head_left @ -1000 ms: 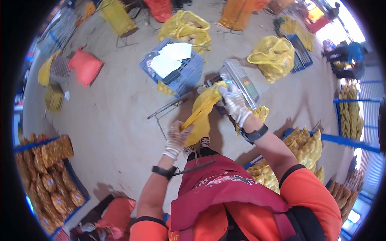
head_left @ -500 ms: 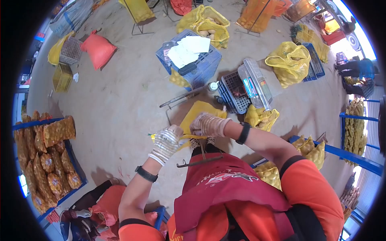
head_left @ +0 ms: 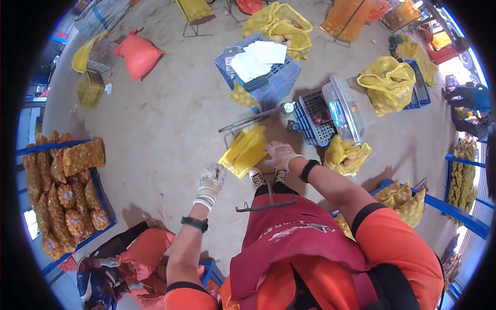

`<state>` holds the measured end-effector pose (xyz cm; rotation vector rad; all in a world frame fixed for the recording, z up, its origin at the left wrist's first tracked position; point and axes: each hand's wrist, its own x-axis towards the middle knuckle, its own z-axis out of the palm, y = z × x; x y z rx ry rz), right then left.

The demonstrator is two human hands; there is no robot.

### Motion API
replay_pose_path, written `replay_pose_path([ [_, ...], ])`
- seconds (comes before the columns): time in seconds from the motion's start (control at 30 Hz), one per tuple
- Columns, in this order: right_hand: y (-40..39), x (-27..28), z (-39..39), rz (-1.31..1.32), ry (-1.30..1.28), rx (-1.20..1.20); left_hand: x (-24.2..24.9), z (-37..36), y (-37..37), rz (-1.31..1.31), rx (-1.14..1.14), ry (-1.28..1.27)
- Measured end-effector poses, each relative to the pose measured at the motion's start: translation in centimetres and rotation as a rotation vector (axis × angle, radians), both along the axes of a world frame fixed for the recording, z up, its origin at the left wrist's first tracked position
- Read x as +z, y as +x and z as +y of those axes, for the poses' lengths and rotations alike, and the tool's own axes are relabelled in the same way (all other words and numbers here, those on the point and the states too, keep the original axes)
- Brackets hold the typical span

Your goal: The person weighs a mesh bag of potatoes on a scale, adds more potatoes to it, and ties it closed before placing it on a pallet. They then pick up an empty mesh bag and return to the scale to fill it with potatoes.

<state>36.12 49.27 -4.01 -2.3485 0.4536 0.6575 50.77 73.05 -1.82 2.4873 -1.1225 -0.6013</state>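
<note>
A yellow mesh bag (head_left: 244, 151) hangs from a metal frame stand in front of my legs, its mouth edge toward me. My right hand (head_left: 280, 155), in a whitish knit glove, is at the bag's right edge with its fingers spread. Off the bag's lower left corner, my left hand (head_left: 211, 183) in a striped glove is raised, its fingers loosely apart and nothing visible in them. Below the bag a metal bar (head_left: 266, 205) of the stand crosses in front of my maroon apron (head_left: 289, 227).
Papers (head_left: 258, 59) lie on a blue crate (head_left: 281, 85) ahead. Right of the stand are a dark crate (head_left: 312, 121) and filled yellow sacks (head_left: 387, 85). Stacked potato bags (head_left: 67, 199) fill a blue rack at left. Another person (head_left: 467, 101) stands far right.
Both hands have let go of the yellow mesh bag's edge and moved apart. The bag now hangs spread on the stand. The view has shifted slightly.
</note>
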Motion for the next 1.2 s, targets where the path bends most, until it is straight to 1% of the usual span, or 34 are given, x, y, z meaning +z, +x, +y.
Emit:
replay_pose_path([
  [0.07, -2.1, -3.0, -0.8, 0.063, -0.057, -0.015, -2.1, 2.4, -0.9, 0.188, 0.202, -0.090],
  [0.1, -3.1, -4.0, -1.3, 0.080, -0.050, 0.000, -2.2, 3.4, -2.0, 0.233, 0.250, -0.026],
  [0.13, -4.3, -4.8, -1.6, 0.181, 0.061, -0.055, -2.7, 4.6, -3.2, 0.254, 0.276, -0.017],
  [0.17, -5.7, -5.6, -1.7, 0.287, 0.174, -0.103, -3.4, 6.4, -4.6, 0.430, 0.384, 0.019],
  [0.2, -7.2, -6.9, -1.8, 0.308, 0.185, -0.067, -3.9, 8.3, -6.0, 0.601, 0.497, 0.052],
  [0.23, -8.4, -8.4, -2.0, 0.293, 0.226, -0.091, -4.3, 10.4, -7.4, 0.567, 0.473, 0.057],
  [0.27, -8.7, -9.2, -2.1, 0.272, 0.265, -0.116, -5.5, 13.0, -9.1, 0.562, 0.514, 0.058],
  [0.3, -8.4, -9.3, -2.3, 0.270, 0.270, -0.078, -7.4, 15.8, -10.9, 0.554, 0.594, 0.070],
  [0.33, -8.0, -9.2, -2.4, 0.312, 0.286, -0.161, -8.6, 18.0, -12.2, 0.548, 0.666, 0.078],
  [0.37, -7.3, -9.0, -2.5, 0.356, 0.295, -0.248, -9.1, 19.7, -13.1, 0.548, 0.692, 0.067],
  [0.43, -4.6, -8.1, -2.7, 0.339, 0.255, -0.165, -9.9, 22.1, -14.1, 0.711, 0.958, 0.084],
  [0.47, -3.0, -7.4, -2.6, 0.321, 0.227, -0.107, -10.1, 22.8, -13.9, 0.716, 0.974, 0.070],
  [0.5, -1.4, -6.8, -2.1, 0.321, 0.218, -0.091, -10.1, 23.5, -13.4, 0.629, 1.019, 0.129],
  [0.53, 0.4, -6.5, -1.2, 0.298, 0.301, 0.025, -10.2, 24.2, -12.7, 0.539, 1.059, 0.190],
  [0.57, 2.4, -6.2, -0.1, 0.274, 0.386, 0.135, -7.6, 23.2, -10.8, 0.460, 0.999, 0.288],
  [0.6, 4.5, -5.9, 1.4, 0.273, 0.382, 0.135, -7.7, 23.5, -10.1, 0.461, 0.999, 0.284],
  [0.67, 8.4, -5.7, 4.8, 0.370, 0.333, 0.417, -9.0, 24.4, -8.5, 0.003, 0.791, 0.253],
  [0.7, 10.2, -6.2, 6.7, 0.374, 0.332, 0.492, -8.7, 24.0, -6.6, 0.121, 0.778, 0.326],
  [0.73, 11.9, -7.1, 9.0, 0.384, 0.317, 0.482, -9.9, 24.3, -5.3, 0.134, 0.770, 0.311],
  [0.8, 14.9, -10.4, 12.8, 0.458, 0.292, 0.485, -13.4, 25.0, -2.8, -0.075, 0.547, 0.166],
  [0.83, 16.1, -13.2, 14.4, 0.455, 0.279, 0.402, -15.5, 25.2, -1.8, -0.053, 0.509, 0.149],
  [0.87, 17.0, -17.0, 15.8, 0.439, 0.266, 0.220, -17.5, 25.3, -0.2, -0.026, 0.540, 0.129],
  [0.93, 17.3, -25.7, 18.8, 0.419, 0.283, -0.247, -20.1, 26.5, 0.4, -0.090, 0.420, 0.057],
  [1.0, 16.7, -32.8, 21.5, 0.421, 0.385, -0.688, -21.1, 28.0, 0.5, 0.054, 0.457, 0.114],
  [1.07, 15.9, -37.7, 23.5, 0.414, 0.532, -1.057, -21.5, 29.7, -0.2, 0.139, 0.419, 0.009],
  [1.13, 15.5, -42.1, 23.8, 0.386, 0.617, -1.336, -22.0, 30.4, -0.1, 0.220, 0.431, 0.049],
  [1.2, 14.9, -47.3, 23.1, 0.367, 0.645, -1.551, -22.9, 31.0, 0.4, 0.251, 0.465, 0.018],
])
